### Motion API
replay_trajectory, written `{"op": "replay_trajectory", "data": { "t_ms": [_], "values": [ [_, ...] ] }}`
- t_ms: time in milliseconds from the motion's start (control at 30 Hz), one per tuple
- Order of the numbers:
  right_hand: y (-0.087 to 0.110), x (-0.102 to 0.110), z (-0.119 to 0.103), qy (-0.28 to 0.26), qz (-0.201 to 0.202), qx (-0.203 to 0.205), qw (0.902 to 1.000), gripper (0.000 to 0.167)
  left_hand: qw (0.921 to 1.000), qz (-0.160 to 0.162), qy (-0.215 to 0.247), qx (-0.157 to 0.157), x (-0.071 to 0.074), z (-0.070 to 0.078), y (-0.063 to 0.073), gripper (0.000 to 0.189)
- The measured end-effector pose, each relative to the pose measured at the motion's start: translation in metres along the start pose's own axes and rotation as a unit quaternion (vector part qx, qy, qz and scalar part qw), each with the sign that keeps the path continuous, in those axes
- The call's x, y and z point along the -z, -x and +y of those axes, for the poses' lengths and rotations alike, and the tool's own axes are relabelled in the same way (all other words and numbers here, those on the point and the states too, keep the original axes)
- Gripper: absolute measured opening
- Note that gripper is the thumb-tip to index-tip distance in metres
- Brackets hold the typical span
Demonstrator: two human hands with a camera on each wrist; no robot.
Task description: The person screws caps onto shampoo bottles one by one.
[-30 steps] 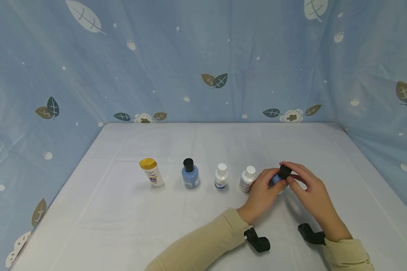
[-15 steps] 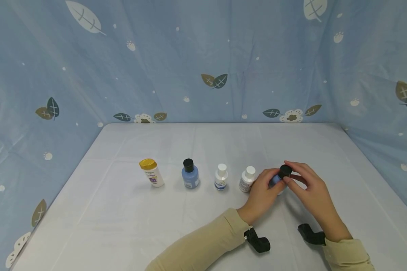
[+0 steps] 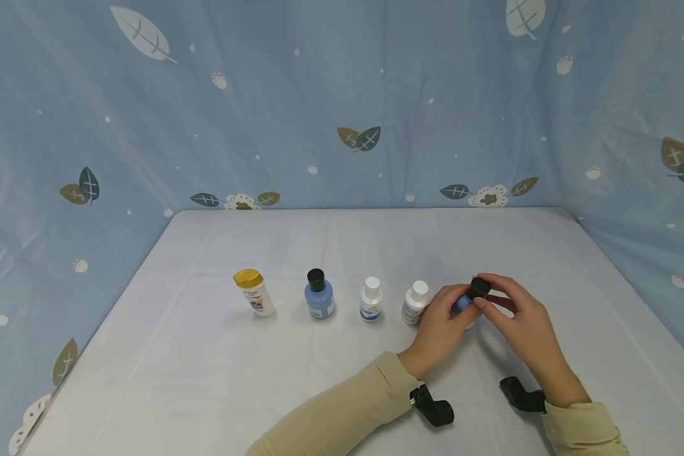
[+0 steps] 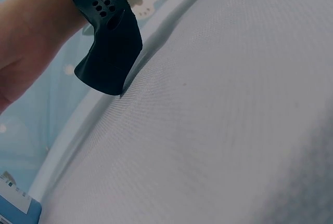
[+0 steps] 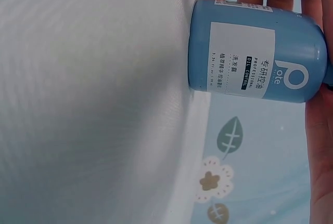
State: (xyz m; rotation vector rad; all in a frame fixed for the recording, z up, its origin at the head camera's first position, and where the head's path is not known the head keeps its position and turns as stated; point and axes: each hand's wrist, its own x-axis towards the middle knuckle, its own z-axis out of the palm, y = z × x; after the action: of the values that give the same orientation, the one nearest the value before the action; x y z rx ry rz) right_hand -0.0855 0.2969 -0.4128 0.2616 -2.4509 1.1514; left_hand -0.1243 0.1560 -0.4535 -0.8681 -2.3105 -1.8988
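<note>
A blue shampoo bottle with a white label stands on the white table, between my hands at the right end of a row of bottles. My left hand grips its body from the left side. The thumb and fingers of my right hand pinch its black cap. Much of the bottle is hidden by my hands in the head view. Just left of my left hand is a white-capped bottle. In the left wrist view a corner of a blue bottle shows at the lower left.
Further left along the row stand a small white bottle, another blue bottle with a black cap, and a white bottle with a gold cap. A blue leaf-print curtain hangs behind the table.
My right fingertips have shifted slightly around the black cap. My left hand and the blue shampoo bottle stay in place, and the head view has tilted a little.
</note>
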Motion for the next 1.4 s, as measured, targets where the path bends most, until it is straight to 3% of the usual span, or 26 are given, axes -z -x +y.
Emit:
{"op": "replay_trajectory", "data": {
  "t_ms": [233,367,633,1067,1400],
  "values": [
    [-0.0021,0.0009,-0.0033,-0.018,-0.016,0.036,0.9991,0.060,1.0000,0.000,-0.004,-0.003,0.0000,-0.0012,0.0004,0.035],
    [-0.0024,0.0028,-0.0046,-0.021,-0.030,0.060,0.9975,0.057,0.9999,0.002,-0.006,-0.011,0.0000,-0.0012,-0.0001,0.034],
    [-0.0024,0.0031,-0.0031,-0.018,-0.021,0.049,0.9984,0.049,0.9998,0.002,-0.002,-0.017,0.0005,-0.0008,-0.0005,0.031],
    [-0.0018,0.0003,-0.0008,-0.023,0.004,0.064,0.9977,0.055,1.0000,-0.002,-0.005,0.001,-0.0002,-0.0007,0.0010,0.030],
    [-0.0022,0.0030,-0.0027,-0.020,-0.020,0.046,0.9985,0.055,1.0000,-0.001,-0.006,-0.007,0.0009,0.0012,0.0004,0.030]
  ]
}}
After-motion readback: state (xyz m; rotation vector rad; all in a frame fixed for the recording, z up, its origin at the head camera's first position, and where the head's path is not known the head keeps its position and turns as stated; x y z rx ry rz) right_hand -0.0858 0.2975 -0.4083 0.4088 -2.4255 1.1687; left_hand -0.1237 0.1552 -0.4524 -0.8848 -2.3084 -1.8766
